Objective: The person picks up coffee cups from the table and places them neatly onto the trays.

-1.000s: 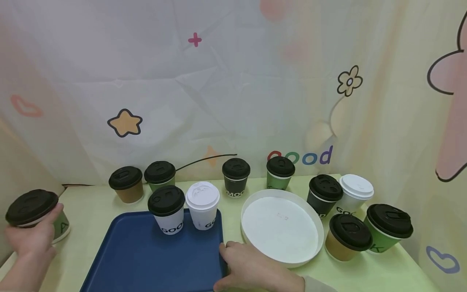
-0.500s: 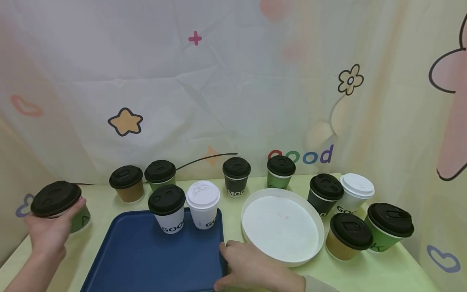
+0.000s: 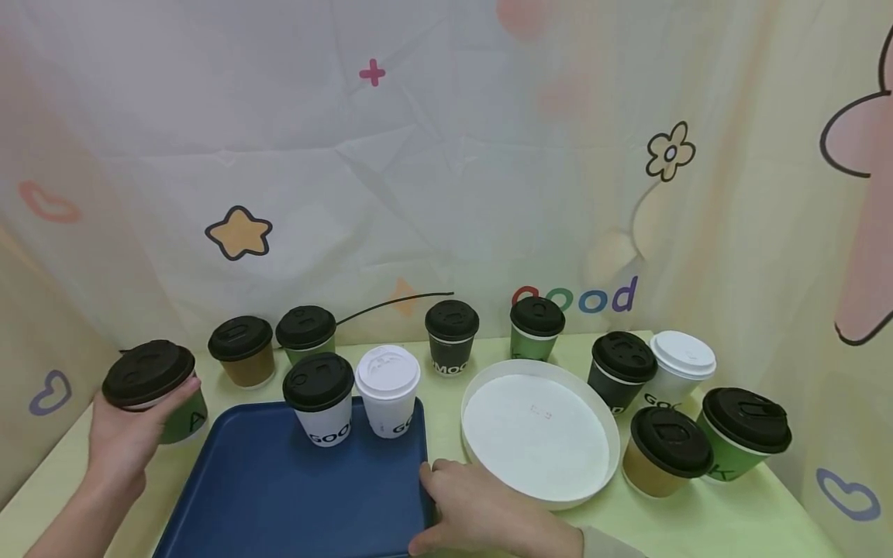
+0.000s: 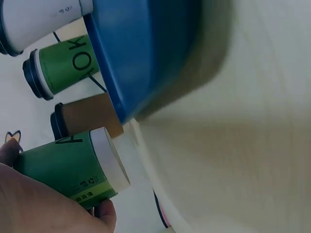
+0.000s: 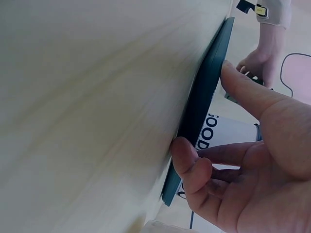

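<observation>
My left hand [image 3: 125, 442] grips a green paper cup [image 3: 187, 418] by its side, just left of the blue tray [image 3: 300, 488]. The cup has a black lid [image 3: 149, 373] and stands nearly upright; in the left wrist view its white base [image 4: 111, 160] shows, held off the table. My right hand [image 3: 488, 508] holds the tray's right edge, thumb and curled fingers against the rim in the right wrist view. At the tray's back stand a white cup with a black lid [image 3: 319, 399] and a white cup with a white lid [image 3: 387, 391].
Behind the tray are a brown cup [image 3: 253, 368], a green cup [image 3: 307, 335] and a dark cup [image 3: 452, 349]. Another green cup [image 3: 533, 341] stands behind a round white dish [image 3: 544, 434]. Several more lidded cups crowd the right side, including a brown one [image 3: 656, 465]. A printed curtain hangs behind.
My left hand has carried the green cup rightward from the far left, close to the tray's left edge. The right hand and the tray have stayed in place.
</observation>
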A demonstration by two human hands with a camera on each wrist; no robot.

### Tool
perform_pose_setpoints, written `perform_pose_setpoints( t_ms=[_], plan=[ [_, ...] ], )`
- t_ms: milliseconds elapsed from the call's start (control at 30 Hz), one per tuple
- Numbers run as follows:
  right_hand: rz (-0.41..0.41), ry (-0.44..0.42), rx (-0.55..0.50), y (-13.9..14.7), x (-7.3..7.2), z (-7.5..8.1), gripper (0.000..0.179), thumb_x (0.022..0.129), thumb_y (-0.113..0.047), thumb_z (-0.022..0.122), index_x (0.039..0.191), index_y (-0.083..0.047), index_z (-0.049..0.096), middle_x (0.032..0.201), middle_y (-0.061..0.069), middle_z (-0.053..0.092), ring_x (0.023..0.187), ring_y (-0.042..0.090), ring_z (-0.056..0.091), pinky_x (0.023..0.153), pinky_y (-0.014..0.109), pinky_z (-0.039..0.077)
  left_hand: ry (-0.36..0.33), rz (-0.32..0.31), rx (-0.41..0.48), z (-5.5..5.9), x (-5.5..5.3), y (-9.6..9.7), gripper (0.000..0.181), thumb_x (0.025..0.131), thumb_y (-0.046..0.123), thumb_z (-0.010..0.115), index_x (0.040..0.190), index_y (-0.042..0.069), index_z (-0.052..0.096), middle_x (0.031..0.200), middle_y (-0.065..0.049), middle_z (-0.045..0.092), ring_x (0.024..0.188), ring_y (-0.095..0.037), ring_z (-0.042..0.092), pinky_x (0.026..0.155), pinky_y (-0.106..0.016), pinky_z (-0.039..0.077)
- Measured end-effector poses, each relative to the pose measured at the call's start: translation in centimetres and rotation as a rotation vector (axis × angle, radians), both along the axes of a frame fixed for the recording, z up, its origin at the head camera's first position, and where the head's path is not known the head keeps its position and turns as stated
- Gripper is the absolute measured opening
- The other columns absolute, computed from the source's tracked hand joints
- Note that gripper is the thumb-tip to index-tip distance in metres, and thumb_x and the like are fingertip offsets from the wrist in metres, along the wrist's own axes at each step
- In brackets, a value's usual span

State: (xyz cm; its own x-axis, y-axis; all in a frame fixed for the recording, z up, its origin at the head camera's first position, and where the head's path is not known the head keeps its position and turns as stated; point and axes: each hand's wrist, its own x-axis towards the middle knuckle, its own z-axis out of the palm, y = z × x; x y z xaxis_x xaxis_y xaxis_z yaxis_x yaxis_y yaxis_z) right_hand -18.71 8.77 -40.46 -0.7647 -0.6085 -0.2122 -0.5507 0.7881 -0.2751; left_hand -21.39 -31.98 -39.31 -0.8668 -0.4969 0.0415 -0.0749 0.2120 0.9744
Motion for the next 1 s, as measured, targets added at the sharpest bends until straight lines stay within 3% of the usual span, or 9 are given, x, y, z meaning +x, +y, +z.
perform_pose_setpoints(
  t_ms=[133, 200, 400, 467, 633, 733, 867, 1000],
  plan=[
    [0.011, 0.015, 0.001, 0.1, 0.0, 0.1, 0.084, 0.076, -0.060, 0.085, 0.133, -0.002, 0.064, 0.106, 0.001, 0.066, 0.089, 0.009, 0.062, 0.081, 0.029, 0.055, 0.049, -0.070, 0.001, 0.2, 0.3, 1.1, 0.076, 0.091, 0.023, 0.082, 0.156, 0.031, 0.043, 0.131, 0.025, 0.052, 0.143, -0.006, 0.034, 0.122, -0.037, 0.018],
    [0.008, 0.006, 0.003, 0.1, 0.0, 0.1, 0.084, 0.077, -0.060, 0.085, 0.134, -0.002, 0.064, 0.108, 0.002, 0.067, 0.091, 0.009, 0.062, 0.082, 0.029, 0.055, 0.049, -0.108, -0.005, 0.2, 0.4, 1.6, 0.077, 0.092, 0.024, 0.081, 0.157, 0.031, 0.041, 0.132, 0.024, 0.052, 0.144, -0.008, 0.032, 0.123, -0.042, 0.016],
    [0.015, 0.028, 0.005, 0.1, 0.1, 0.2, 0.083, 0.077, -0.060, 0.085, 0.133, -0.003, 0.064, 0.109, 0.001, 0.067, 0.093, 0.009, 0.063, 0.083, 0.030, 0.055, 0.007, -0.238, -0.057, 0.3, 0.6, 3.0, 0.082, 0.095, 0.030, 0.077, 0.162, 0.026, 0.031, 0.149, 0.007, 0.043, 0.147, -0.016, 0.027, 0.119, -0.056, 0.021],
    [0.021, 0.050, 0.005, 0.1, 0.2, 0.1, 0.083, 0.076, -0.061, 0.085, 0.132, -0.003, 0.064, 0.109, 0.001, 0.067, 0.094, 0.010, 0.063, 0.083, 0.030, 0.055, 0.006, -0.276, -0.076, 0.2, 0.5, 3.4, 0.081, 0.095, 0.031, 0.077, 0.162, 0.024, 0.032, 0.148, 0.005, 0.043, 0.144, -0.015, 0.029, 0.116, -0.056, 0.024],
    [0.023, 0.061, 0.006, 0.1, 0.3, 0.1, 0.082, 0.076, -0.062, 0.085, 0.131, -0.004, 0.065, 0.108, 0.000, 0.067, 0.095, 0.010, 0.064, 0.082, 0.030, 0.055, -0.005, -0.317, -0.087, -0.2, 0.4, 4.2, 0.070, 0.092, 0.028, 0.081, 0.152, 0.023, 0.044, 0.130, 0.017, 0.052, 0.131, -0.009, 0.040, 0.108, -0.042, 0.031],
    [0.022, 0.058, 0.005, 0.2, 0.3, 0.0, 0.082, 0.076, -0.061, 0.085, 0.131, -0.004, 0.065, 0.108, 0.000, 0.067, 0.094, 0.011, 0.064, 0.082, 0.030, 0.055, -0.051, -0.350, -0.070, -0.4, 0.4, 4.5, 0.073, 0.092, 0.031, 0.081, 0.152, 0.019, 0.041, 0.137, 0.006, 0.049, 0.135, -0.018, 0.037, 0.107, -0.045, 0.031],
    [0.020, 0.059, 0.004, 0.2, 0.3, 0.0, 0.082, 0.076, -0.061, 0.085, 0.131, -0.004, 0.065, 0.108, 0.000, 0.066, 0.093, 0.011, 0.064, 0.082, 0.030, 0.055, -0.113, -0.409, -0.036, -0.4, 0.3, 4.8, 0.088, 0.094, 0.031, 0.078, 0.161, 0.012, 0.025, 0.157, -0.013, 0.030, 0.146, -0.034, 0.023, 0.113, -0.058, 0.025],
    [0.015, 0.058, 0.000, 0.1, 0.3, 0.0, 0.082, 0.075, -0.060, 0.085, 0.130, -0.004, 0.065, 0.107, 0.000, 0.066, 0.092, 0.010, 0.063, 0.082, 0.029, 0.055, -0.147, -0.434, -0.011, -0.3, 0.1, 5.1, 0.096, 0.095, 0.029, 0.077, 0.164, 0.008, 0.013, 0.163, -0.018, 0.019, 0.149, -0.039, 0.015, 0.115, -0.063, 0.020]
  ],
)
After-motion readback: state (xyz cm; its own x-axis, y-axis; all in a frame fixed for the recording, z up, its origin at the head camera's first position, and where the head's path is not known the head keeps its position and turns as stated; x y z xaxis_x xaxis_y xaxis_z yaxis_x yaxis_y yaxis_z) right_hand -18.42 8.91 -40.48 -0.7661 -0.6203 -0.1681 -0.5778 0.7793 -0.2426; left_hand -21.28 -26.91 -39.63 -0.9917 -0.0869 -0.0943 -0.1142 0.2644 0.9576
